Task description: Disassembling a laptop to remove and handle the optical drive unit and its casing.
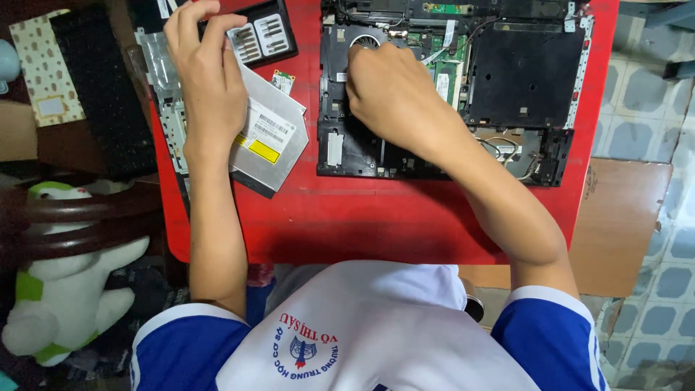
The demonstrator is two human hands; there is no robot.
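An opened black laptop chassis (521,72) lies on a red table (362,217), its green circuit board (449,69) and round fan (367,41) exposed. My right hand (394,90) rests curled inside the chassis just below the fan; whether it pinches something is hidden. My left hand (206,69) reaches to a black tray of screwdriver bits (260,32) at the table's back left, fingers spread over its near edge. Beside that wrist lies a grey optical drive (271,141) with a yellow label.
A small green card (283,80) sits by the drive. A black keyboard (101,87) lies off the table's left edge, above a white and green plush toy (65,289). A cardboard sheet (622,224) and tiled floor lie to the right.
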